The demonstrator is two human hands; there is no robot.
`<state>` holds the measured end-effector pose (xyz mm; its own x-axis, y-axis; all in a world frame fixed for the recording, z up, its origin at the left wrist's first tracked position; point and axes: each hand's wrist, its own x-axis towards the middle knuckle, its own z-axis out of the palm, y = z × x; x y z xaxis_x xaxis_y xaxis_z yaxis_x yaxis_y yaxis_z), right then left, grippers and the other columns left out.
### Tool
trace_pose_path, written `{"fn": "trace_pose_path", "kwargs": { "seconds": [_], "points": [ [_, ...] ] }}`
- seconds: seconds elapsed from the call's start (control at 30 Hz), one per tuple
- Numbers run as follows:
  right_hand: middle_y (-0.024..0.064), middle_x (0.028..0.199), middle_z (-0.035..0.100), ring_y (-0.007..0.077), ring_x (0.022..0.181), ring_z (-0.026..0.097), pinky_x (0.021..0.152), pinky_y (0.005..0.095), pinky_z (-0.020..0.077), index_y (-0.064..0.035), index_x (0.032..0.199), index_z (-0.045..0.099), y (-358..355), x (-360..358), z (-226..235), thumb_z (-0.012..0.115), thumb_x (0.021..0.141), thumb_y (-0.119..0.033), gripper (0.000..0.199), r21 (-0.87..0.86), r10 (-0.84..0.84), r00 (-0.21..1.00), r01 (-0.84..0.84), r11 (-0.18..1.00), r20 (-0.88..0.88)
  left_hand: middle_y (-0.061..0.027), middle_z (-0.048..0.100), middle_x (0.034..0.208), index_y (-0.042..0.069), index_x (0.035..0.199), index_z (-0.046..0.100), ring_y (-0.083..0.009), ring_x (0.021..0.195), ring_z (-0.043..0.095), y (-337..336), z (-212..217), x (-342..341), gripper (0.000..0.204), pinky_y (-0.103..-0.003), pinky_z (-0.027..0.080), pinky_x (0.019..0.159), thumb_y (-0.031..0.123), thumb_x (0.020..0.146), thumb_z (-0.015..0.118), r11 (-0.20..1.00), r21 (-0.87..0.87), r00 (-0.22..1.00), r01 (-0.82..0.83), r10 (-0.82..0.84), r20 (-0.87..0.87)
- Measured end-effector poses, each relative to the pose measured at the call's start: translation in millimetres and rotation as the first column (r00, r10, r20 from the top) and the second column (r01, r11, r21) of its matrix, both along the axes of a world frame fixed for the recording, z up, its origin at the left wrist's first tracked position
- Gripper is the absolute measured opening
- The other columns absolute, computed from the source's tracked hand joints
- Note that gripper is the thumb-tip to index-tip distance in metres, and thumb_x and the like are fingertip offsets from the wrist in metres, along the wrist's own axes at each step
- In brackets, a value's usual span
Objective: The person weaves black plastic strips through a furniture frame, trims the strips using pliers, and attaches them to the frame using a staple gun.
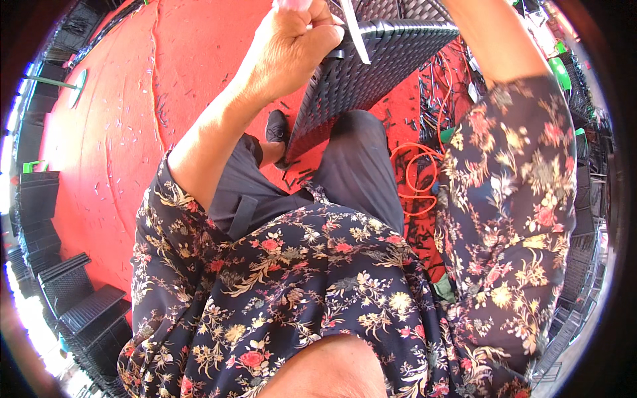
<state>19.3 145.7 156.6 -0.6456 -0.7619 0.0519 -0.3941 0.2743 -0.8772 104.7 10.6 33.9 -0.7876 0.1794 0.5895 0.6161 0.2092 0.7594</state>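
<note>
My left hand (298, 43) is closed at the top of the view, thumb bent over curled fingers, with a ring on one finger. It presses against the upper left corner of a black woven wicker panel (375, 69), part of a piece of furniture standing before my knees. What its fingers grip is hidden. Something pink (292, 4) shows at its upper edge. Beside the thumb, a narrow white strip (356, 33) slants down across the panel's rim. My right forearm (494, 40) reaches up past the top edge, so the right hand is out of sight.
Red floor covering (212, 40) is littered with short black scraps. An orange hose (415, 179) lies coiled right of my legs. Black wicker furniture (83, 302) stands stacked at the left, with more along the right. A round-ended green object (76, 87) is at far left.
</note>
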Motion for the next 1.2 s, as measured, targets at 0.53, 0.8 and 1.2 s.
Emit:
{"fn": "trace_pose_path", "kwargs": {
  "seconds": [0.53, 0.8, 1.2],
  "points": [
    [0.0106, 0.094, 0.064, 0.0189, 0.076, 0.063, 0.071, 0.0294, 0.0507, 0.0049, 0.113, 0.057, 126, 50, -99, 0.045, 0.097, -0.029, 0.039, -0.324, -0.299, 0.926, 0.217, 0.921, -0.230, -0.0035, 0.058, 0.074, 0.001, 0.080, 0.054, -0.0061, 0.061, 0.052, 4, 16, 9, 0.011, -0.023, 0.044, 0.055, 0.010, 0.087, 0.055, 0.998, -0.015, 0.959, -0.054, 0.056, 0.279],
    [0.0074, 0.076, 0.060, 0.0144, 0.060, 0.056, 0.053, 0.0265, 0.0477, -0.0039, 0.087, 0.056, 51, 71, -23, 0.041, 0.099, -0.022, 0.026, -0.937, -0.359, 0.930, 0.055, 0.344, -0.077, -0.0029, 0.056, 0.073, 0.003, 0.077, 0.048, -0.0059, 0.062, 0.049, 5, 16, 8, 0.008, -0.025, 0.042, 0.056, 0.005, 0.084, 0.053, 0.990, -0.030, 0.977, -0.137, 0.141, 0.158],
    [0.0041, 0.075, 0.057, 0.0138, 0.060, 0.056, 0.055, 0.0243, 0.0438, -0.0009, 0.098, 0.060, 32, 55, -34, 0.054, 0.094, -0.026, 0.026, -0.934, -0.403, 0.913, 0.089, 0.347, -0.063, -0.0014, 0.054, 0.066, 0.002, 0.081, 0.050, -0.0059, 0.058, 0.050, 12, 25, 6, 0.002, -0.024, 0.040, 0.052, 0.003, 0.083, 0.051, 0.995, -0.026, 0.970, -0.101, 0.105, 0.219]
  ]
}}
